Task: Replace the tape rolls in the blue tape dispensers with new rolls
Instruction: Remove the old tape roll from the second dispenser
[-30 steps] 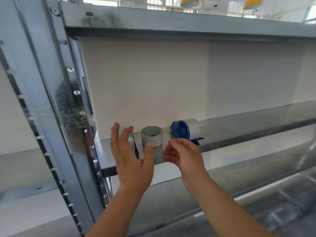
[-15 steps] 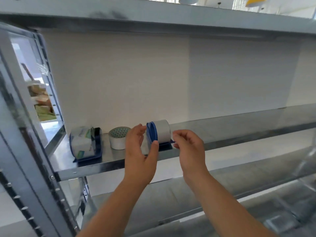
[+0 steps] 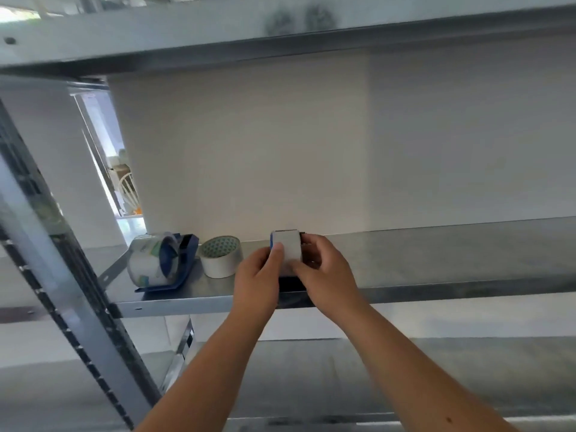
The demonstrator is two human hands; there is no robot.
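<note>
Dispenser (image 3: pixel 286 248): blue, on the shelf (image 3: pixel 436 263) front edge, directly between my hands.
Left hand (image 3: pixel 257 280): clamped on its left side.
Right hand (image 3: pixel 324 272): clamped on its right side.
Roll axis: seems left-right, so I judge it slides out sideways.

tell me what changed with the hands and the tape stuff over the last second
Both hands went from hovering in front of the shelf to closing on the right dispenser: left hand on its blue side, right hand on the other. The left dispenser and loose roll stayed on the shelf.
</note>
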